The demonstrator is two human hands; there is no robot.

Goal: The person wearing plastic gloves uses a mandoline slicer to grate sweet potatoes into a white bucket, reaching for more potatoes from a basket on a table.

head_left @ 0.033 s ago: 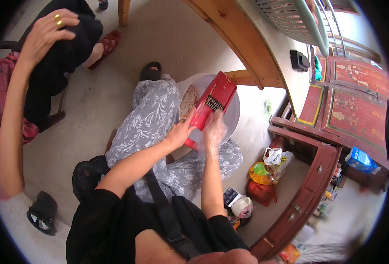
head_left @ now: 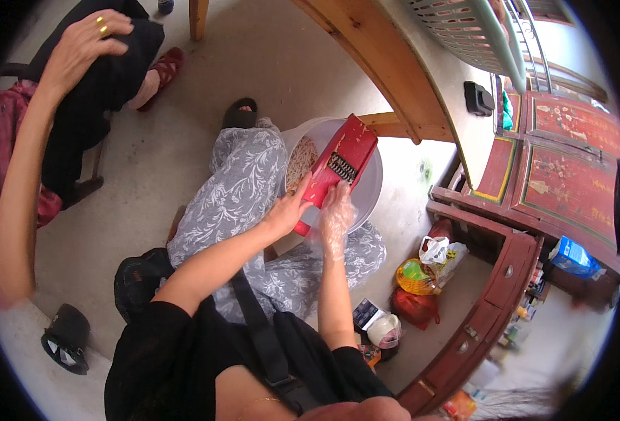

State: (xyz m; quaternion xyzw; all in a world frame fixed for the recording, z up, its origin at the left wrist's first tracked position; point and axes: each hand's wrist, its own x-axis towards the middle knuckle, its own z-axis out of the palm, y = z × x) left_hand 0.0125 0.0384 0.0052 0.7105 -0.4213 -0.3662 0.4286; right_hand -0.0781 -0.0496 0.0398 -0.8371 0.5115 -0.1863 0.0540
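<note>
A red grater [head_left: 360, 146] with a metal toothed blade leans at a tilt across a whitish plastic tub [head_left: 373, 188] between my knees. Pale shreds [head_left: 301, 163] lie inside the tub, on its left side. My left hand [head_left: 287, 212] is closed round the grater's lower left edge and steadies it. On my right hand [head_left: 338, 212] is a clear plastic glove. Its fingers are bent together against the board, just below the blade; what they hold, if anything, is hidden beneath them.
A wooden-framed table [head_left: 366, 52] with a green plastic basket [head_left: 457, 28] stands ahead. At the left sits another person, whose hand [head_left: 85, 49] rests on a dark-trousered knee. A red drawer cabinet [head_left: 485, 302] and several bags, including a red bag [head_left: 416, 306], are at the right.
My right hand has slid down the grater, away from the blade, and is less blurred. The other person's hand has shifted slightly right. My left hand and the grater stay put.
</note>
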